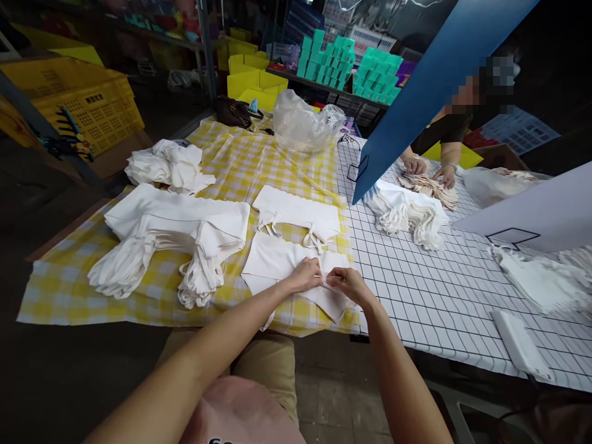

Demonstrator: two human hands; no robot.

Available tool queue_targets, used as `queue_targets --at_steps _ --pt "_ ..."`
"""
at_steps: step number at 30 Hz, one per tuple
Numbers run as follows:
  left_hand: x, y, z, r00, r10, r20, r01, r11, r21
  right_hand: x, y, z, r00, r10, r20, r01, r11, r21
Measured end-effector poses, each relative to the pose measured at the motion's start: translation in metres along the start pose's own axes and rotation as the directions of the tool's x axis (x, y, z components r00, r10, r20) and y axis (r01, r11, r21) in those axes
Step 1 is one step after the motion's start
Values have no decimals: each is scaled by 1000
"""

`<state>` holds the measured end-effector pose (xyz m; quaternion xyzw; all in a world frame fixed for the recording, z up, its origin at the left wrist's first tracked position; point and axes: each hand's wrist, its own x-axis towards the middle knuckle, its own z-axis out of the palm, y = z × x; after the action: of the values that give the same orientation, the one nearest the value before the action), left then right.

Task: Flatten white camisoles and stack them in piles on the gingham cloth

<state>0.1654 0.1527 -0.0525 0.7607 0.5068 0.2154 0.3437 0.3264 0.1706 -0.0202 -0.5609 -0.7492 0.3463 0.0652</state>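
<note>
A white strappy top lies spread near the front edge of the table. My left hand is closed in a pinch on its right part. Close beside it, my right hand pinches the same top, fingertips almost meeting those of the left. The small bit of fabric between the fingertips is partly hidden. Just behind lies another white top, flat, its thin straps toward me. On the left rests a thick stack of white tops, with bunched straps hanging toward the front.
A crumpled white garment pile sits behind the stack. Farther back are a clear plastic bag and a dark handbag. A blue panel rises at right; beyond it, a co-worker's hands touch beige garments. A white device lies front right.
</note>
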Motion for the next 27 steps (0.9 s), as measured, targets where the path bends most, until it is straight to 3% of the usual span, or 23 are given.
queue_targets --at_steps 10,20,24,27 --pt "1 -1 1 1000 22 12 -22 998 51 0 1 6 997 34 -72 -28 996 83" --pt "-2 -1 2 1000 12 6 -12 1000 14 -15 14 12 978 161 -136 -96 915 392" --pt "-25 -6 -2 990 87 -107 -80 994 69 -23 16 8 969 171 -179 -92 920 382" --pt "-58 -13 -7 964 26 -264 22 984 177 -22 18 9 964 173 -202 -96 935 342"
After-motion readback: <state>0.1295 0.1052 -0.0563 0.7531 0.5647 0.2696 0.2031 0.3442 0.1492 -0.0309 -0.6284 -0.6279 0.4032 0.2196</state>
